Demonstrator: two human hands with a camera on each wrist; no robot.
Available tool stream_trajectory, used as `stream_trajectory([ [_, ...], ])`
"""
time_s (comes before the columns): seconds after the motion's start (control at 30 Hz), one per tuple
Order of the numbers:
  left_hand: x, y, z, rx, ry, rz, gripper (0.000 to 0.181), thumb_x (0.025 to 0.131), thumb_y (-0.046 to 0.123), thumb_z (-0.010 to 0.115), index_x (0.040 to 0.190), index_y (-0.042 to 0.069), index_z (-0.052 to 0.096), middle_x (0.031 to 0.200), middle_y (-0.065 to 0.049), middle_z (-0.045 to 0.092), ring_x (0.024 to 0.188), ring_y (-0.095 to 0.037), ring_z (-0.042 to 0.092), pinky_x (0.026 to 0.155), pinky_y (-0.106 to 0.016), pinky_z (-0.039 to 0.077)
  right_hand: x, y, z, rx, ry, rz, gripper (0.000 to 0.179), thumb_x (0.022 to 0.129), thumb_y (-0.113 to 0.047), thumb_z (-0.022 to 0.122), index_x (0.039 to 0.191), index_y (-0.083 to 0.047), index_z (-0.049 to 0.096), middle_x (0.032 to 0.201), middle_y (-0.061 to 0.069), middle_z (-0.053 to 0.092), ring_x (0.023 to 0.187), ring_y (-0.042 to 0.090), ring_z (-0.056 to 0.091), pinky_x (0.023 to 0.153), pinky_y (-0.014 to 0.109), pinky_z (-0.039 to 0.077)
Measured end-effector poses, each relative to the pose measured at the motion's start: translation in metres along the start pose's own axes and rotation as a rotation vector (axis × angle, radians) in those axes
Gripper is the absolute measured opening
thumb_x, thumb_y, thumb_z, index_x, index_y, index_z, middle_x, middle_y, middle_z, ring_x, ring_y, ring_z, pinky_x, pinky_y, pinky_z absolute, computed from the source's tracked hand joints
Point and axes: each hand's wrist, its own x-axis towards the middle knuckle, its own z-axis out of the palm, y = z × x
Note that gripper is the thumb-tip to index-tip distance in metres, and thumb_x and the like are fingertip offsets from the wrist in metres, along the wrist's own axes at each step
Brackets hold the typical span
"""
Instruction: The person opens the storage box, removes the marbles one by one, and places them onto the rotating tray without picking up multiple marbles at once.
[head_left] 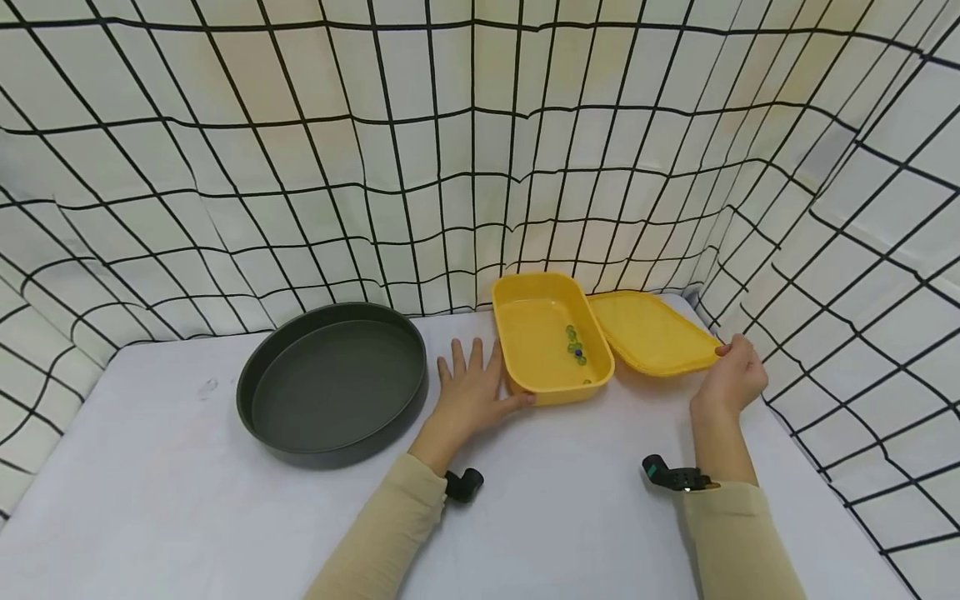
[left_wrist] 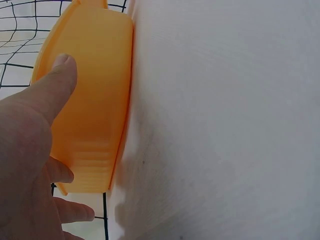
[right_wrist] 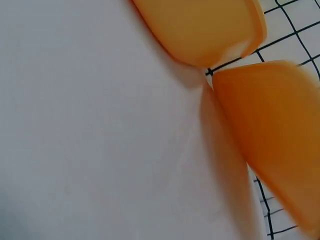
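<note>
A yellow rectangular container stands open-topped near the back of the table. Several small green glass marbles and a blue one lie in its right half. My left hand rests against its near left corner, fingers spread and straight along the side, thumb on the front wall. Just right of the container is its yellow lid, tilted. At the lid's right corner, my right hand pinches the edge between thumb and curled fingers. The right wrist view does not show that hand.
To the left of my left hand sits a round dark green pan on the white-covered table. Cloth walls with a black grid net rise close behind the container and along the right side.
</note>
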Motion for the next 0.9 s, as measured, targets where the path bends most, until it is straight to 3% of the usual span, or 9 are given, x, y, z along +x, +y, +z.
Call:
stream_trajectory([
  [0.1, 0.001, 0.000, -0.001, 0.007, 0.004, 0.002, 0.114, 0.078, 0.080, 0.059, 0.160, 0.015, 0.016, 0.162, -0.025, 0.017, 0.147, -0.055, 0.000, 0.113, -0.073, 0.006, 0.002, 0.001, 0.000, 0.019, 0.041, -0.138, 0.040, 0.097, -0.020, 0.052, 0.058, -0.011, 0.050, 0.056, -0.004, 0.037, 0.053, 0.012, 0.028, 0.051, 0.023, 0.020],
  [0.17, 0.001, -0.001, -0.002, 0.004, 0.003, 0.003, 0.114, 0.078, 0.080, 0.060, 0.161, 0.015, 0.015, 0.162, -0.025, 0.017, 0.147, -0.055, 0.000, 0.113, -0.073, 0.006, 0.000, 0.002, 0.002, 0.026, 0.024, -0.212, 0.040, 0.097, -0.019, 0.052, 0.058, -0.011, 0.050, 0.054, -0.004, 0.036, 0.051, 0.012, 0.026, 0.051, 0.023, 0.019],
  [0.33, -0.001, -0.001, -0.005, 0.000, -0.011, 0.007, 0.111, 0.080, 0.079, 0.059, 0.161, 0.016, 0.017, 0.162, -0.025, 0.017, 0.148, -0.055, 0.003, 0.114, -0.071, 0.010, -0.014, 0.001, 0.010, 0.068, -0.160, -0.266, 0.034, 0.098, -0.018, 0.056, 0.066, -0.010, 0.051, 0.064, -0.003, 0.046, 0.051, 0.009, 0.031, 0.051, 0.019, 0.025],
  [0.5, -0.011, 0.003, -0.015, -0.028, -0.085, 0.043, 0.101, 0.085, 0.078, 0.053, 0.160, 0.017, 0.021, 0.162, -0.024, 0.019, 0.148, -0.053, 0.012, 0.116, -0.066, 0.018, -0.037, -0.003, 0.020, 0.055, -0.365, -0.270, 0.019, 0.098, -0.012, 0.059, 0.079, -0.008, 0.060, 0.061, 0.000, 0.046, 0.048, 0.011, 0.037, 0.045, 0.018, 0.034],
  [0.63, -0.027, 0.006, -0.026, -0.050, -0.134, 0.080, 0.097, 0.087, 0.075, 0.053, 0.159, 0.015, 0.025, 0.161, -0.023, 0.024, 0.147, -0.051, 0.018, 0.117, -0.063, 0.021, -0.053, -0.002, 0.029, -0.080, -0.474, -0.256, 0.011, 0.097, -0.013, 0.062, 0.087, -0.009, 0.063, 0.068, 0.000, 0.049, 0.056, 0.014, 0.044, 0.049, 0.018, 0.040],
  [0.73, -0.044, 0.003, -0.037, -0.055, -0.137, 0.087, 0.095, 0.087, 0.076, 0.052, 0.157, 0.015, 0.030, 0.162, -0.019, 0.026, 0.148, -0.047, 0.021, 0.115, -0.062, 0.025, -0.063, 0.001, 0.040, -0.274, -0.614, -0.267, 0.012, 0.099, -0.022, 0.061, 0.099, -0.010, 0.063, 0.084, -0.002, 0.054, 0.069, 0.016, 0.052, 0.058, 0.018, 0.046],
  [0.8, -0.059, -0.002, -0.048, -0.067, -0.116, 0.092, 0.091, 0.088, 0.075, 0.053, 0.156, 0.019, 0.034, 0.162, -0.014, 0.027, 0.149, -0.043, 0.022, 0.112, -0.065, 0.029, -0.069, 0.002, 0.048, -0.417, -0.738, -0.291, 0.022, 0.100, -0.029, 0.060, 0.110, -0.010, 0.062, 0.095, -0.001, 0.057, 0.081, 0.018, 0.056, 0.067, 0.020, 0.051],
  [0.9, -0.083, -0.015, -0.066, -0.081, -0.025, 0.126, 0.081, 0.089, 0.071, 0.055, 0.155, 0.026, 0.037, 0.161, -0.006, 0.032, 0.148, -0.035, 0.030, 0.106, -0.065, 0.037, -0.077, 0.004, 0.062, -0.608, -0.908, -0.377, 0.033, 0.101, -0.035, 0.059, 0.123, -0.011, 0.059, 0.106, 0.004, 0.059, 0.095, 0.022, 0.058, 0.079, 0.027, 0.053],
])
